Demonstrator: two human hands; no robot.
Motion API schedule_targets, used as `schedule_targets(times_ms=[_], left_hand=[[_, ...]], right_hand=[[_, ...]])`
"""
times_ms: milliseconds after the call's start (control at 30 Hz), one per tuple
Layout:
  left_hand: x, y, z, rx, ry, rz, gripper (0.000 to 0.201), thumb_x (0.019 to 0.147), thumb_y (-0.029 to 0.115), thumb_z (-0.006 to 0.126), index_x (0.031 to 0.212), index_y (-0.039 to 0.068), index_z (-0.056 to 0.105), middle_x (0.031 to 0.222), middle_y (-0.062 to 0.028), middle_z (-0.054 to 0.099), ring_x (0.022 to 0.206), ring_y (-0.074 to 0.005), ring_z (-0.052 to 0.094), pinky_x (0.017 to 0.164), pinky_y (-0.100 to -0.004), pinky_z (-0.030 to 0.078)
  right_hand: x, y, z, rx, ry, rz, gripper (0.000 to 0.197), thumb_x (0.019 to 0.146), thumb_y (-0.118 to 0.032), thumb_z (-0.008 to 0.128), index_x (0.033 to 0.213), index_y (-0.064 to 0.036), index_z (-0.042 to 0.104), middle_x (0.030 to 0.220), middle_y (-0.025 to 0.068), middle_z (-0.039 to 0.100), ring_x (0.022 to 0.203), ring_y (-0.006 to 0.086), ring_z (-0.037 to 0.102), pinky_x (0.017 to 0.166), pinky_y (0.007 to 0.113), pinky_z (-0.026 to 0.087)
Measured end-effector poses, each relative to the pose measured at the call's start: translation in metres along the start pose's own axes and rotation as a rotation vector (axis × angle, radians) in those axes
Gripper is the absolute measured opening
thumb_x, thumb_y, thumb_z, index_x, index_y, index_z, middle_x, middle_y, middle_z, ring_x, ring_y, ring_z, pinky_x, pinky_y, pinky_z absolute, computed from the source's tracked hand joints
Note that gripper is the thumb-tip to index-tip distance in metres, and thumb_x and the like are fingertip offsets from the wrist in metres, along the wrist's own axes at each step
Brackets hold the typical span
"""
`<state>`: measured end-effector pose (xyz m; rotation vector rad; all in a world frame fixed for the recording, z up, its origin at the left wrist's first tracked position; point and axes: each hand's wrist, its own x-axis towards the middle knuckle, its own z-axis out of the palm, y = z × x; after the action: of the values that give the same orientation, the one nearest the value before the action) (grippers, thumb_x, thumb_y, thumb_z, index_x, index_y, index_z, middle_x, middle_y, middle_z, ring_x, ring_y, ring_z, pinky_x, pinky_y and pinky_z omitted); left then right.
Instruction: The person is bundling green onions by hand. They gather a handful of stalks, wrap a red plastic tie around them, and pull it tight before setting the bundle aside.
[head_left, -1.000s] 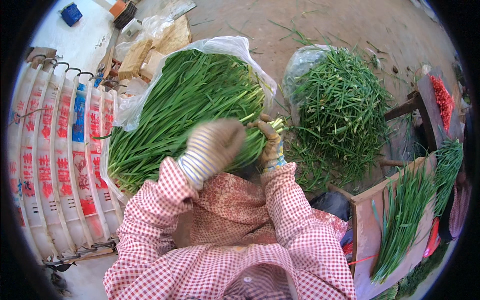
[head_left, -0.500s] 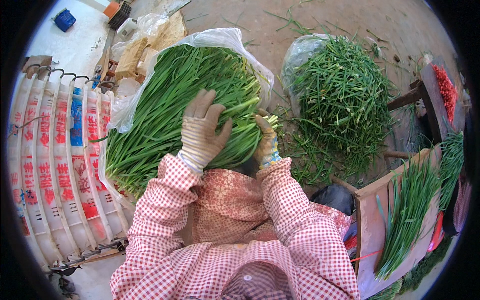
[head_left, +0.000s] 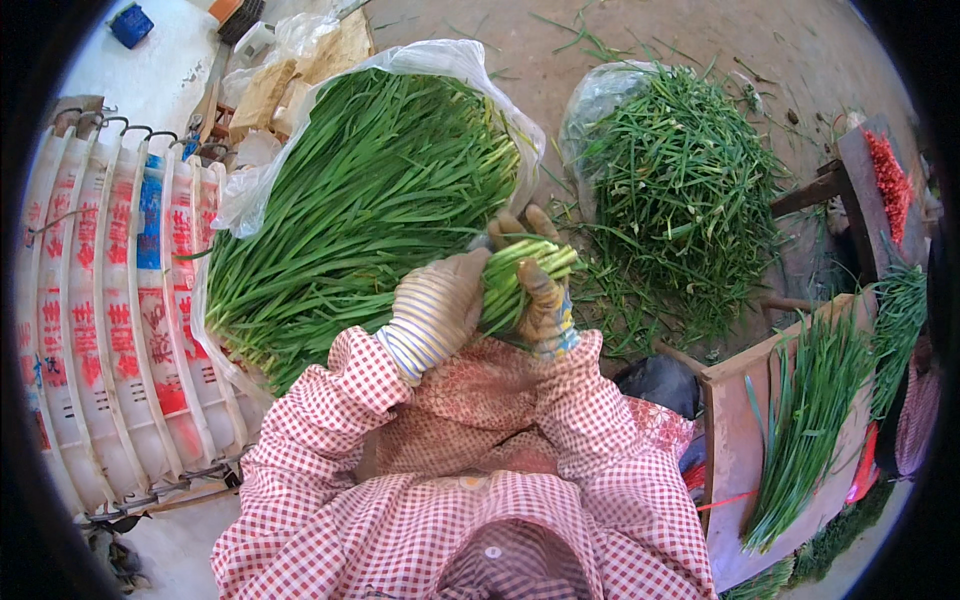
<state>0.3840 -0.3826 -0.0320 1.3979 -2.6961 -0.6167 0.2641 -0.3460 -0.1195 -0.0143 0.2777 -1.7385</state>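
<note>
- Right hand [head_left: 545, 300] wraps around the green bunch [head_left: 503, 292], above the patterned cloth [head_left: 455, 410]; left hand [head_left: 437, 305] curls against it, grip hidden, cannot tell.
- Brown floor [head_left: 660, 22]: stray leaves [head_left: 578, 38], tangled heap [head_left: 690, 180].
- Left: white ribbed crates [head_left: 105, 330].
- Right: wooden board [head_left: 728, 425] bearing long leaves [head_left: 812, 420].

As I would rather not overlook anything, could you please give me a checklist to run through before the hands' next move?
1. Right hand in a brown-and-patterned glove gripping the small bunch of green stalks with pale ends: ok, its fingers close around it.
2. Left hand in a striped fabric glove gripping too: cannot tell, it touches the bunch but its fingertips are hidden.
3. Whitish translucent plastic bag open: ok, its long green leaves lie exposed.
4. Tangled dark-green heap apart from that bag: ok, a gap shows.
5. Brown floor free of scraps: not ok, leaf bits lie scattered.
</note>
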Motion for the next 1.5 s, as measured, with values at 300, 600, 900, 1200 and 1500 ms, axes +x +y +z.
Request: schedule_targets(times_ms=[300,600,900,1200,1500], left_hand=[[0.005,-0.067,-0.034,-0.229,0.042,0.235,0.031,0.086,0.02,0.063,0.113,0.004,0.061,0.1,-0.0193,0.065,0.097,-0.0367,0.062,0.088,-0.0434,0.049],[-0.025,-0.118,-0.066,-0.346,0.294,0.021,0.027,0.085,0.003,0.063,0.112,0.007,0.064,0.109,-0.0097,0.066,0.102,-0.0203,0.061,0.091,-0.0325,0.047],[-0.046,0.12,-0.017,-1.774,-0.923,0.273,0.088,0.085,0.072,0.046,0.139,0.003,0.04,0.131,-0.0157,0.055,0.12,-0.029,0.052,0.105,-0.045,0.039],[-0.068,0.097,0.013,-2.599,-0.69,0.161,0.082,0.086,0.054,0.06,0.136,-0.007,0.037,0.122,-0.024,0.056,0.11,-0.0287,0.058,0.1,-0.0393,0.047],[-0.065,0.087,-0.002,-2.488,-0.425,0.124,0.06,0.078,0.011,0.065,0.135,0.003,0.046,0.121,-0.0141,0.06,0.095,-0.0248,0.066,0.085,-0.0406,0.057]], right_hand=[[0.005,-0.015,0.001,0.116,-0.038,-0.188,0.024,0.091,-0.008,0.06,0.112,-0.0138,0.05,0.091,0.0117,0.066,0.085,0.0292,0.065,0.082,0.046,0.056],[-0.017,-0.282,0.063,-0.469,0.08,-0.713,0.013,0.087,-0.007,0.061,0.1,-0.0087,0.058,0.094,0.0117,0.065,0.085,0.0263,0.065,0.077,0.043,0.057],[-0.071,-0.228,0.161,-1.223,0.028,-1.203,0.023,0.079,-0.009,0.073,0.097,-0.0071,0.059,0.086,0.0008,0.061,0.074,0.0089,0.055,0.069,0.026,0.049],[-0.124,-0.071,0.122,-1.579,-1.192,-0.948,0.024,0.079,-0.023,0.073,0.096,-0.009,0.064,0.085,0.0052,0.064,0.081,0.0209,0.063,0.076,0.038,0.052],[-0.146,-0.133,0.194,-1.645,-1.212,-0.346,0.037,0.074,-0.032,0.077,0.098,-0.0056,0.068,0.087,0.007,0.064,0.087,0.0249,0.064,0.075,0.038,0.051]])
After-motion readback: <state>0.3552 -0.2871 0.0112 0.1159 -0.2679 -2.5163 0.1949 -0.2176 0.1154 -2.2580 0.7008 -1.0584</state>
